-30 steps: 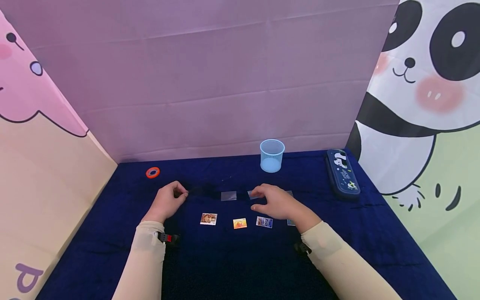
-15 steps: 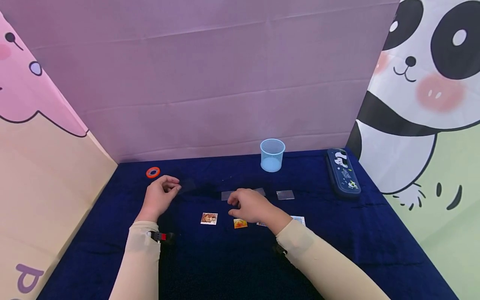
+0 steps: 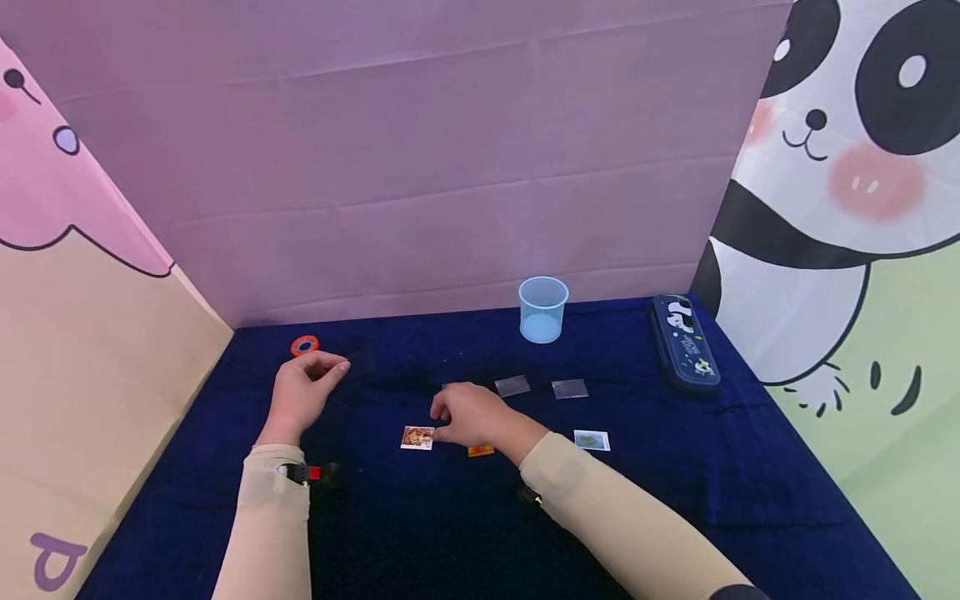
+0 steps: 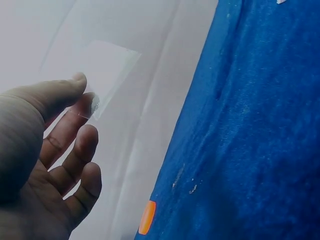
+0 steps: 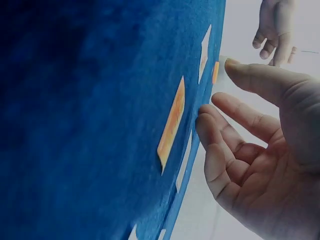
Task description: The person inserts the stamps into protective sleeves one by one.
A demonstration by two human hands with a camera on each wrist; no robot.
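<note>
My left hand [image 3: 296, 393] pinches a small clear plastic sleeve [image 4: 111, 67] between thumb and index finger, raised above the cloth. In the head view that sleeve is barely visible against the dark blue. My right hand [image 3: 476, 415] hovers over the row of stamps, thumb and fingers apart with nothing between them. Near its fingertips lies a brown picture stamp [image 3: 417, 437]. Partly under the hand is an orange-yellow stamp [image 5: 172, 120]. Farther right a pale stamp with a green shape [image 3: 592, 440] lies flat. The right forearm hides the space between those two.
Two clear sleeves, one tilted [image 3: 512, 385] and one straighter [image 3: 570, 388], lie behind the stamps; a third is mostly hidden by the right hand. At the back are an orange tape roll [image 3: 304, 346], a light blue cup [image 3: 543, 310] and a panda pencil case [image 3: 684, 343].
My left hand has drawn back leftward, toward the tape roll, with the sleeve. My right hand has swept left over the stamps, uncovering the right-hand sleeves and the green-shape stamp.
</note>
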